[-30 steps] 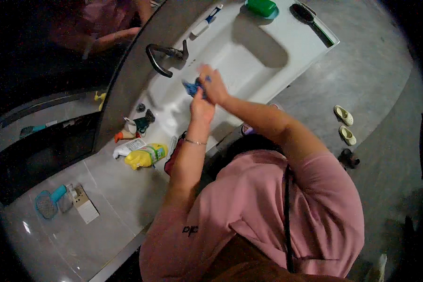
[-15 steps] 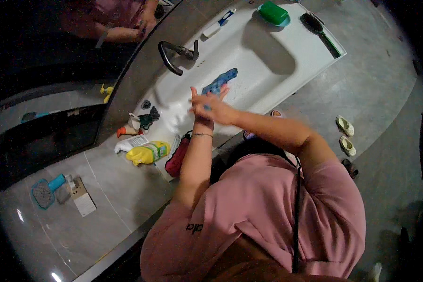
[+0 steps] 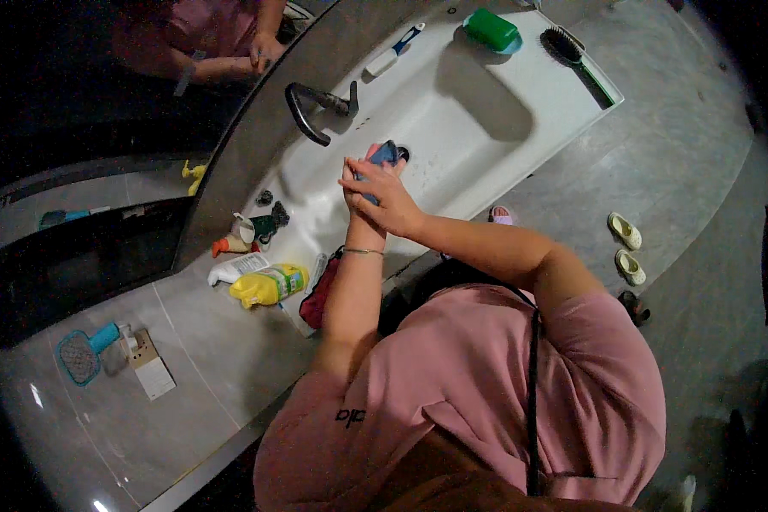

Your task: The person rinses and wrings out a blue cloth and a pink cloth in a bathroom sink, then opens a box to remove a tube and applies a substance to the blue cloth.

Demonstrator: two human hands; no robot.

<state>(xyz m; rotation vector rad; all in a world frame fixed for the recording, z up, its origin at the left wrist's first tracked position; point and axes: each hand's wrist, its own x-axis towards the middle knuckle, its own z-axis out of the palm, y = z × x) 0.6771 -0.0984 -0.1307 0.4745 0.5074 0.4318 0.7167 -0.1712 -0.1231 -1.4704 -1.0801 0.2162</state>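
Over the white sink basin point(image 3: 435, 183), both hands press together on a blue cloth point(image 3: 387, 154). My left hand point(image 3: 353, 177) is underneath, partly covered, with a thin bracelet at its wrist. My right hand point(image 3: 389, 201) lies across it, its fingers over the cloth and the left palm. A bunched end of the cloth sticks out past the fingers, near the dark drain point(image 3: 403, 154). The rest of the cloth is hidden between the hands. A dark curved faucet point(image 3: 305, 115) stands just beyond them, to the left.
A blue-handled brush point(image 3: 392, 53), a green block on a dish point(image 3: 491, 32) and a hairbrush point(image 3: 572, 55) lie along the sink rim. At left are a yellow bottle point(image 3: 269, 284), a spray bottle point(image 3: 249, 229) and a red cloth item point(image 3: 320, 294). Pale shoes point(image 3: 625, 230) stand on the floor.
The cloth lay stretched out beyond my fingers; now it is gathered up between my palms, and the drain shows. My right hand has closed over the left.
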